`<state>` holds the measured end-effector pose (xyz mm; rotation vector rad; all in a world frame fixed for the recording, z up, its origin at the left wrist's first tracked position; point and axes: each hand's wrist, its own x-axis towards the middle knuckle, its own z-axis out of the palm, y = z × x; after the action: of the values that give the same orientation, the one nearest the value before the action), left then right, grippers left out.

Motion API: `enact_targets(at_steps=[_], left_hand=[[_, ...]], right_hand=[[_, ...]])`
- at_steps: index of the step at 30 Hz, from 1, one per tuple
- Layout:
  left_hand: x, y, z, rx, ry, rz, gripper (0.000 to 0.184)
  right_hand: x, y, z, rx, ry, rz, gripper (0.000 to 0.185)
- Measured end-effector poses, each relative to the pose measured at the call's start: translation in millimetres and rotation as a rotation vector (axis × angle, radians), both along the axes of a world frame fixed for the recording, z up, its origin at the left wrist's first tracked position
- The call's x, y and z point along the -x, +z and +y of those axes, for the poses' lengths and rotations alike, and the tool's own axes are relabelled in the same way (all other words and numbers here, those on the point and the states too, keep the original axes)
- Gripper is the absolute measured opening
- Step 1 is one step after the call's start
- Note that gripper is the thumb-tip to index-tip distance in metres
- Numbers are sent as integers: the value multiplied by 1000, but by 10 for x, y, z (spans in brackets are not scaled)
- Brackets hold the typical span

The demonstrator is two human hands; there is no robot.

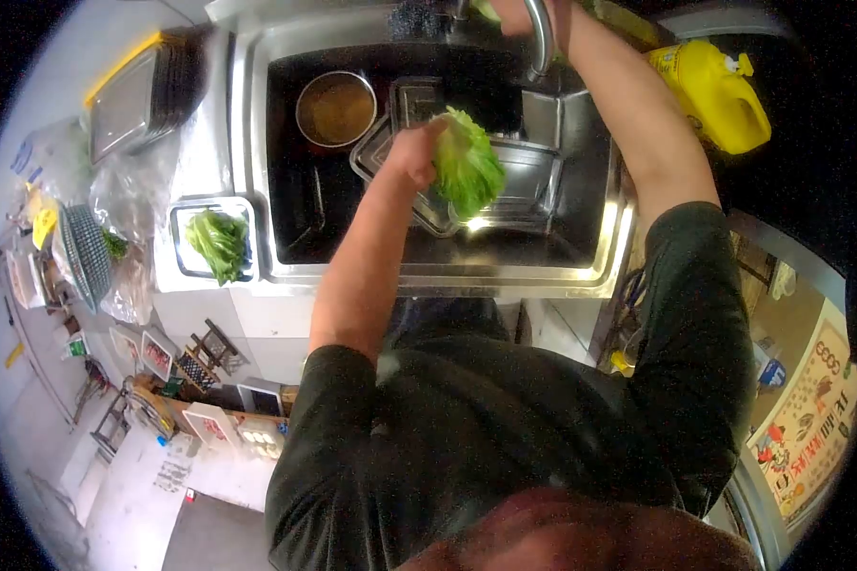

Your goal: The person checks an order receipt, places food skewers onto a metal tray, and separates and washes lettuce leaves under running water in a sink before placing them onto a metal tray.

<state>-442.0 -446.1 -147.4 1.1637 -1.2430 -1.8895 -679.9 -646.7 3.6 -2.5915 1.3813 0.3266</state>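
Note:
My left hand (417, 155) is closed round the stem end of a bunch of green lettuce (470, 167), held over the sink (428, 277). Beneath the lettuce lie metal trays (524, 181) in the basin. At the top edge, beside the curved faucet (542, 43), is my right hand (521, 16); its fingers are partly cut off by the frame, and a bit of pale green shows by them. More lettuce (217, 245) rests in a small tray (249, 211) left of the sink.
A round metal pot (336, 109) stands in the basin's left part. At the right is a yellow jug (719, 95). Stacked trays (129, 100), plastic bags (129, 205) and a grey basket (86, 252) are on the left.

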Motion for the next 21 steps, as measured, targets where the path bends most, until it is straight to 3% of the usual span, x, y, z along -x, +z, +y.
enact_targets(at_steps=[1, 3, 4, 6, 8, 11, 18, 21], left_hand=[[21, 61, 0, 113, -66, -126, 43], [99, 13, 14, 207, -106, -101, 43], [159, -112, -19, 190, -78, 48, 34], [279, -191, -20, -134, 69, 231, 32], [469, 553, -81, -746, 305, 289, 32], [627, 429, -154, -740, 290, 403, 32], [1076, 262, -383, -636, 245, 301, 27], [1162, 356, -409, -562, 186, 285, 26]], right_hand=[[18, 13, -9, -3, 2, 2, 40], [45, -5, -3, -3, 7, 6, 35], [49, -5, 1, 1, 2, 6, 33], [69, 18, 28, 9, 9, 7, 29], [98, 59, 86, 16, 27, 11, 26], [85, 116, 131, 58, 62, 46, 26], [203, -165, 58, 136, 44, -36, 33], [88, 203, 141, 3, -4, 21, 34]])
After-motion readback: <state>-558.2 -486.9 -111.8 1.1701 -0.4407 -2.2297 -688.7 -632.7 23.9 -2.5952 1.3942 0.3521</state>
